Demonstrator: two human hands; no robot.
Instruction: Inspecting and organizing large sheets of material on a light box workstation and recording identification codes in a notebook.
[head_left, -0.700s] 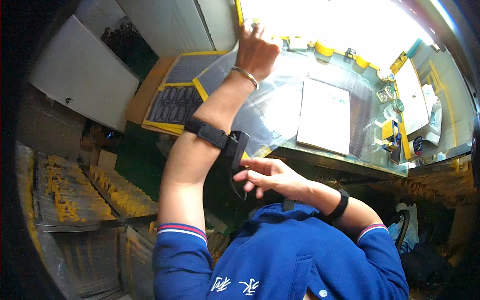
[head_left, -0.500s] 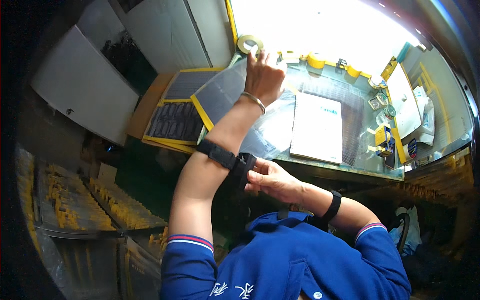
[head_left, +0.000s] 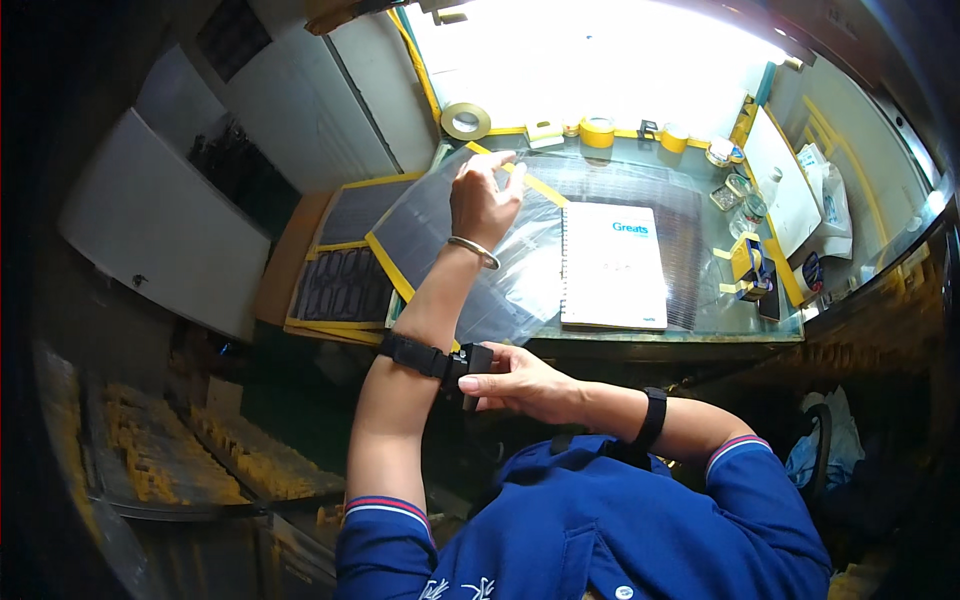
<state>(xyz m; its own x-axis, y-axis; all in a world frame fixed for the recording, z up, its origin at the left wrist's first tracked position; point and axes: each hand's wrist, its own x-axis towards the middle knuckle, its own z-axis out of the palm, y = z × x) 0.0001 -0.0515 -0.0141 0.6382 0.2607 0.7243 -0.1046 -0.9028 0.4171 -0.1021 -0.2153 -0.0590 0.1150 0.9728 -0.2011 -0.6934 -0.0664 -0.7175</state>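
My left hand (head_left: pixel 486 200) hovers above clear film sheets with yellow taped edges (head_left: pixel 430 235), its fingers loosely bent and apart, nothing visible in them. A metal bangle (head_left: pixel 474 252) circles that wrist. Around my left forearm runs a black strap (head_left: pixel 415 355) bearing a small black box-shaped device (head_left: pixel 470 365). My right hand (head_left: pixel 525 385) grips this device between thumb and fingers. Another black band (head_left: pixel 655 415) sits on my right forearm. Right of the sheets, a white spiral-bound notebook (head_left: pixel 612 265) lies on the glass tabletop (head_left: pixel 735 320).
Tape rolls (head_left: pixel 597 132) line the back beneath a bright light panel (head_left: pixel 590 70). Small jars (head_left: pixel 750 208) and a yellow-and-black tape dispenser (head_left: pixel 750 268) stand at the right. Dark patterned sheets with yellow borders (head_left: pixel 340 285) lie at the left. A white cabinet door (head_left: pixel 165 225) stands farther left.
My left hand has come down and left from near the tape roll, its fingers now loosely bent. My right hand stays on the device, moving slightly left and lower with it. The view has shifted.
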